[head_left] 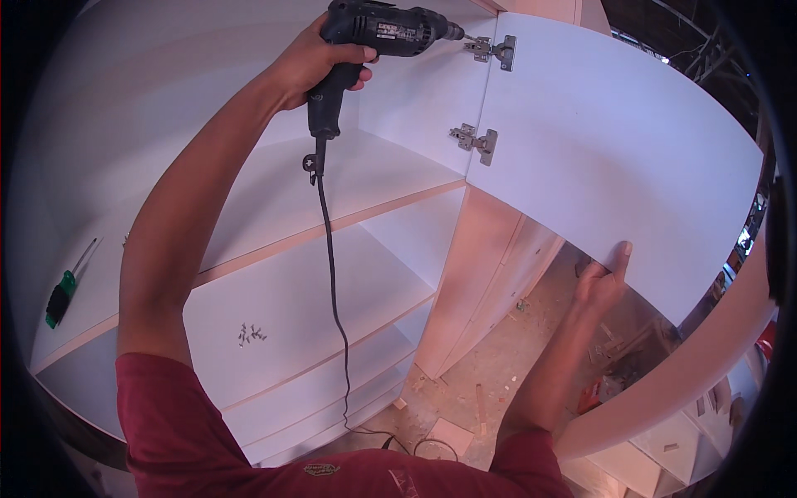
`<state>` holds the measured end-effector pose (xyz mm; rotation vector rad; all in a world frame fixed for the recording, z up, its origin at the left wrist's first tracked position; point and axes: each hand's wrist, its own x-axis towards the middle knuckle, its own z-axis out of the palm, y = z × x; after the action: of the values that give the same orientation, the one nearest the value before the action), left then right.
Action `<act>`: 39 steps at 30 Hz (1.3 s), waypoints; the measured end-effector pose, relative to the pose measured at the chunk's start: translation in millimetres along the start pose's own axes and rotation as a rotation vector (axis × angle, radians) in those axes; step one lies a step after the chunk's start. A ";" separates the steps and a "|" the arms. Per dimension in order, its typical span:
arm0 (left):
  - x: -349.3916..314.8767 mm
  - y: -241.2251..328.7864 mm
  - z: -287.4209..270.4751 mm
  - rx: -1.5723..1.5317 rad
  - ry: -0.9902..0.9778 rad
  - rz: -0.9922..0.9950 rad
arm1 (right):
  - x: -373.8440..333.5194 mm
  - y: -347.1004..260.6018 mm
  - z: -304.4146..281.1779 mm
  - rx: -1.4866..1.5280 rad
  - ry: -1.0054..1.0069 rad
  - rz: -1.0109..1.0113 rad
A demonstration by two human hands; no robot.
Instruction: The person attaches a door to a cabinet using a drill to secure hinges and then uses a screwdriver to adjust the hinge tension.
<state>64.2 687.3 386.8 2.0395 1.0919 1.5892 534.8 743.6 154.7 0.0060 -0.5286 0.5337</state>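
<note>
Most fingers of the left hand (314, 68) curl, hidden, around the black drill (386, 31); whether its bit (471, 37) touches the upper hinge (479, 50) is unclear. One right hand (601, 286) digit lies extended on the white door (614, 158) at its lower edge, others mostly obscured.

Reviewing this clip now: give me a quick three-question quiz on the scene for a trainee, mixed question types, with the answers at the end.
1. Multiple choice. What does the left hand grip?
A) a hammer
B) a corded drill
C) a handsaw

2. True or false? The right hand is at the upper edge of the white door.

3. Fill the gap. The tip of the drill points at the ____ of the two metal hinges.

Key: 1. B. 2. False; it is at the lower edge. 3. upper.
</note>
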 end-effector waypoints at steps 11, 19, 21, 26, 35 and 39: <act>0.6 2.0 7.2 0.027 0.024 0.035 | -5.3 -4.6 8.0 -0.042 0.015 -0.045; -2.4 3.0 7.9 0.042 0.035 0.033 | -10.4 -5.5 15.7 -0.024 0.032 -0.036; -1.2 1.0 8.0 0.029 0.037 0.035 | -9.6 -4.4 14.3 -0.018 0.043 -0.020; -1.6 3.9 8.6 0.006 0.028 0.033 | -3.2 -1.5 6.9 -0.016 -0.027 -0.066; -0.6 2.8 12.9 0.002 0.050 0.015 | -9.9 -5.2 16.4 0.022 0.022 -0.028; 2.3 0.3 12.6 0.038 0.059 0.025 | -6.1 -2.6 9.1 0.014 0.003 -0.035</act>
<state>76.2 691.2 384.4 2.0505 1.1302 1.6628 527.2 737.2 160.0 0.0273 -0.5206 0.5025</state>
